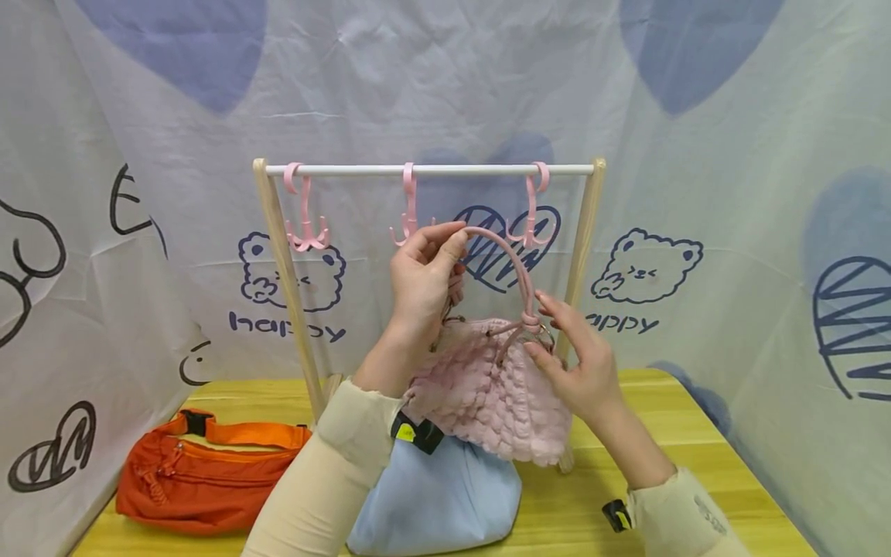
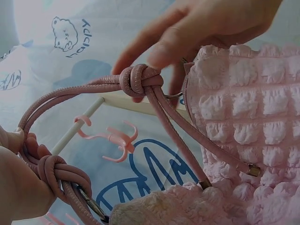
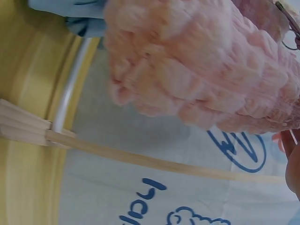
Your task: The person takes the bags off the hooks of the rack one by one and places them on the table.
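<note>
A pink, puffy quilted handbag (image 1: pixel 480 394) hangs from its cord handle (image 2: pixel 70 93) in front of a small rack. My left hand (image 1: pixel 421 282) pinches the top of the handle between thumb and fingers. At the other end of the handle, my right hand (image 1: pixel 585 371) is beside the knot (image 2: pixel 136 80) and metal ring, its thumb and fingers spread apart around them. In the left wrist view its fingertips reach right at the knot. The right wrist view shows the bag's bumpy side (image 3: pixel 187 61) close up.
Behind the bag stands the rack with a white rod (image 1: pixel 473 170) and wooden legs. Pink hooks hang from it at left (image 1: pixel 305 216), middle and right. A light blue bag (image 1: pixel 445 495) and an orange waist bag (image 1: pixel 209 487) lie on the yellow wooden table (image 1: pixel 696 464).
</note>
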The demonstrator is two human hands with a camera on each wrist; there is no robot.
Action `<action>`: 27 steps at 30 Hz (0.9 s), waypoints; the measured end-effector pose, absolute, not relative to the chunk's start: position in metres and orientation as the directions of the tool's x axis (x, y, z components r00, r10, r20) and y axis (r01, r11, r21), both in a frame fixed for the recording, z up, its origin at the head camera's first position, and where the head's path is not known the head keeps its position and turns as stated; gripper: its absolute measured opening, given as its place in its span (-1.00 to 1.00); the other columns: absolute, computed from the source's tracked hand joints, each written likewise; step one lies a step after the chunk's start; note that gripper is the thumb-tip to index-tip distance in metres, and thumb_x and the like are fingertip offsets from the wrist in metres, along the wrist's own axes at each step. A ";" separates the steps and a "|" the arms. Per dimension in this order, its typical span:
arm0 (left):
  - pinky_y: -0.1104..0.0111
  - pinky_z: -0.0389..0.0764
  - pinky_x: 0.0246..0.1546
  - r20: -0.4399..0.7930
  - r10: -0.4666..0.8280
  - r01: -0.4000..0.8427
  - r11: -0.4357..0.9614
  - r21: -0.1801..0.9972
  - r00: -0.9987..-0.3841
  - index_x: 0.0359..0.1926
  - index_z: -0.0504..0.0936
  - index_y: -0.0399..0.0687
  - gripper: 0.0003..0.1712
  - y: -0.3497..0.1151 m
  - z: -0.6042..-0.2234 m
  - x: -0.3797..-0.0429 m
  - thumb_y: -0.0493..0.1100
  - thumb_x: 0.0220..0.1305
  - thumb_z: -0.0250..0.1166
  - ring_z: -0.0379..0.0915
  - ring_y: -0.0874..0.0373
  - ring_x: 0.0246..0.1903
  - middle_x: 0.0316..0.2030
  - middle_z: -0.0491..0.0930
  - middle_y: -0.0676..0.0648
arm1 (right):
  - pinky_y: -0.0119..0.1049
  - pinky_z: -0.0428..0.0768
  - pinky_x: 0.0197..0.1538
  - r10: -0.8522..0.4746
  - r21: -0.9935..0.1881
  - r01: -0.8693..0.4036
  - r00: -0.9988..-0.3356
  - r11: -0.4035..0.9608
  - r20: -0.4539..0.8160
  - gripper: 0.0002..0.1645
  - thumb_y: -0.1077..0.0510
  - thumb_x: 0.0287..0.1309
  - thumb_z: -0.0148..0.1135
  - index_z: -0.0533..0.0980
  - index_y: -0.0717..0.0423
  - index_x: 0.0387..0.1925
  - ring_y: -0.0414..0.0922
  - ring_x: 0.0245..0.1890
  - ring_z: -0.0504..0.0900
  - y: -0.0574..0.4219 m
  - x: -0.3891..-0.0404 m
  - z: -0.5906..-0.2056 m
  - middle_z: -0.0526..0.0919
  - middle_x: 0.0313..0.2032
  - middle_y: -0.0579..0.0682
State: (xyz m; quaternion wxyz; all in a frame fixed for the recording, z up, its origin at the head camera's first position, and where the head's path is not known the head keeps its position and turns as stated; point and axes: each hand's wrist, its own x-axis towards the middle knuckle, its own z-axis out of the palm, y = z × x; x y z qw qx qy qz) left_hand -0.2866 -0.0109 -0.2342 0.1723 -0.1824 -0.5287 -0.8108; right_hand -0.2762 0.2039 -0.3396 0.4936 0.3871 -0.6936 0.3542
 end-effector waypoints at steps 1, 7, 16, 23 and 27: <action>0.45 0.28 -0.74 0.475 -0.089 0.471 -0.385 0.794 -0.875 0.02 0.71 -0.25 -0.78 -0.011 -0.234 -0.287 -0.25 0.44 0.35 0.33 0.23 -0.63 -0.44 0.59 0.00 | -0.37 0.57 0.26 -0.193 -0.096 -0.890 -0.200 0.447 0.961 -0.22 -0.20 0.43 0.27 0.49 0.40 0.29 -0.09 0.20 0.64 0.204 -0.276 -0.343 0.63 0.22 0.26; 0.46 0.30 -0.74 0.458 -0.102 0.459 -0.391 0.798 -0.883 0.00 0.73 -0.21 -0.82 -0.011 -0.236 -0.288 -0.26 0.44 0.35 0.36 0.23 -0.62 -0.45 0.59 0.01 | -0.30 0.53 0.34 -0.223 -0.053 -0.896 -0.167 0.441 0.961 -0.26 -0.14 0.39 0.34 0.52 0.41 0.26 -0.11 0.28 0.60 0.205 -0.275 -0.358 0.63 0.20 0.30; 0.46 0.31 -0.73 0.449 -0.108 0.455 -0.371 0.810 -0.887 0.00 0.73 -0.21 -0.80 -0.012 -0.241 -0.290 -0.25 0.43 0.36 0.37 0.22 -0.60 -0.42 0.60 -0.04 | -0.37 0.64 0.14 -0.275 0.037 -0.862 -0.121 0.506 0.954 -0.50 0.02 0.45 0.28 0.60 0.29 0.22 0.12 -0.09 0.77 0.202 -0.274 -0.360 0.74 0.01 0.17; 0.44 0.29 -0.73 0.434 -0.096 0.438 -0.349 0.828 -0.896 0.06 0.71 -0.28 -0.74 -0.014 -0.246 -0.292 -0.23 0.43 0.36 0.35 0.21 -0.61 -0.42 0.60 -0.03 | -0.43 0.67 0.07 -0.238 0.008 -0.883 -0.118 0.469 0.964 -0.52 0.02 0.40 0.32 0.65 0.33 0.12 0.09 -0.23 0.78 0.204 -0.275 -0.360 0.77 -0.11 0.18; 0.45 0.30 -0.75 0.420 -0.090 0.423 -0.353 0.834 -0.903 0.04 0.71 -0.26 -0.75 -0.014 -0.249 -0.294 -0.22 0.43 0.37 0.35 0.22 -0.62 -0.43 0.60 -0.02 | -0.44 0.68 0.04 -0.203 -0.035 -0.923 -0.121 0.384 0.972 -0.52 0.07 0.31 0.40 0.66 0.40 0.07 0.03 -0.23 0.77 0.205 -0.276 -0.361 0.77 -0.16 0.23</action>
